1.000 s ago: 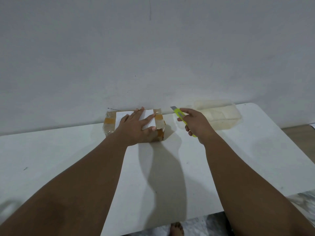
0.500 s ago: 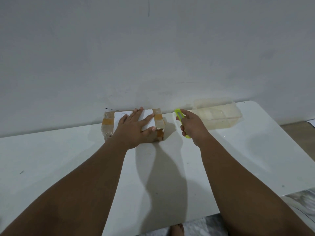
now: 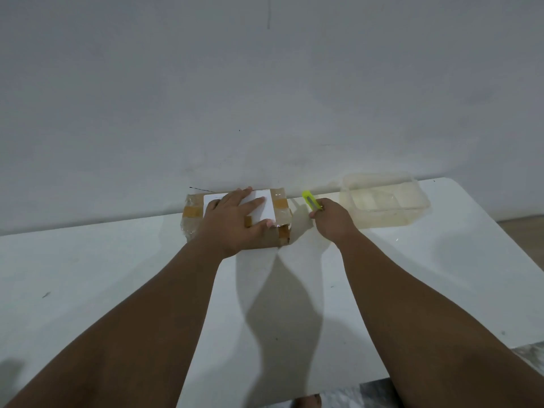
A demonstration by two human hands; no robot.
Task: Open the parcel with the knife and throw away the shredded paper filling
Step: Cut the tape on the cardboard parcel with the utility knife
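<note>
A small cardboard parcel [image 3: 281,207], wrapped in brown and clear tape with a white label on top, sits at the far edge of the white table [image 3: 103,275] against the wall. My left hand [image 3: 235,222] lies flat on the parcel's top with fingers spread, pressing it down. My right hand [image 3: 331,220] is just right of the parcel, closed around a yellow-green utility knife [image 3: 310,200] whose tip points up and away. No blade shows beyond the knife's end. The knife is apart from the parcel.
A clear plastic container [image 3: 382,201] stands at the back right of the table, close to my right hand. The grey wall runs directly behind the parcel. The table's near edge and a bare foot [image 3: 306,401] show at the bottom.
The metal blade tip seen a second ago no longer shows past the knife's end. My right hand has lowered a little beside the parcel. My left hand stays on the parcel.
</note>
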